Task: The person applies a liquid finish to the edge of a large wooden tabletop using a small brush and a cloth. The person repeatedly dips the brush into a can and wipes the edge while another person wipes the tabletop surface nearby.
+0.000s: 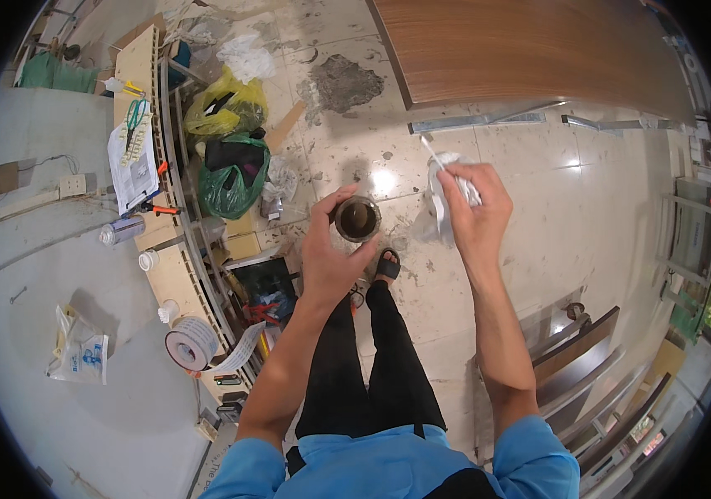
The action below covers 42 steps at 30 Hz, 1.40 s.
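Note:
My left hand (330, 254) is wrapped round a small round glass jar (377, 223), thumb on one side and fingers on the other. The jar is held upright, its mouth facing up, with something dark inside. To its right, my right hand (480, 204) pinches a thin white stick (430, 150) that slants up and to the left. Crumpled white plastic (440, 204) shows behind and beside the right fingers; whether they grip it too I cannot tell. The two hands are apart, both out in front of my body above the floor.
On the left, a narrow wooden shelf (174, 270) carries a label roll (192, 343), green-handled scissors (134, 114) and a spray can (123, 229). Green (235, 185) and yellow (227, 106) bags lie beside it. A brown wooden tabletop (530, 50) stands ahead; wooden boards (576, 349) lean at right.

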{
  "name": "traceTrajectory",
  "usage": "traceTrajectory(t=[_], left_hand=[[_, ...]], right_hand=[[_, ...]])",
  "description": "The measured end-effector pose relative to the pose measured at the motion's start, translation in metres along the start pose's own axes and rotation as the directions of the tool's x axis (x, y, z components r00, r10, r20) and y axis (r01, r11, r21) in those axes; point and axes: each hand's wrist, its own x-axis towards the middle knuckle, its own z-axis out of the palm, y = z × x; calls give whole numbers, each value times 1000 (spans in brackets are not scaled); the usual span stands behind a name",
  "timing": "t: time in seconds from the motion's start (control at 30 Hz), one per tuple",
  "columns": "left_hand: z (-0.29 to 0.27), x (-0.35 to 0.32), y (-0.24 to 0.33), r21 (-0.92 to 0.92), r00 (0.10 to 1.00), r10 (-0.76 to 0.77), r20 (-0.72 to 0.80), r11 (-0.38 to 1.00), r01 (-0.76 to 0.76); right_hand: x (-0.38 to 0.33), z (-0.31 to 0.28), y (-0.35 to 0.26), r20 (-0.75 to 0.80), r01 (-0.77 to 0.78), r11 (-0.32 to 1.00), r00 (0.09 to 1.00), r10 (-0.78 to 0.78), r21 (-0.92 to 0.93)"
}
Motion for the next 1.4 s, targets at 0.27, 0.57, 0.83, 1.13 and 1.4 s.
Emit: traceTrajectory(t=[0.27,0.57,0.83,1.13,1.4], left_hand=[[-6,-22,5,-3,995,-81,54,997,81],[-8,-23,1,-10,996,-72,48,997,73],[-11,-21,0,-16,996,-77,54,997,78],[-11,-18,4,-1,994,-89,66,996,89],[-9,-17,4,-46,994,-94,58,994,96]], right_hand=[[26,32,14,-137,73,997,988,-74,-8],[26,37,12,-106,85,996,990,-89,-34],[29,32,8,-123,95,994,987,-100,-49],[32,30,1,-76,117,988,989,-125,-98],[34,26,-2,-51,90,989,994,-97,-118]])
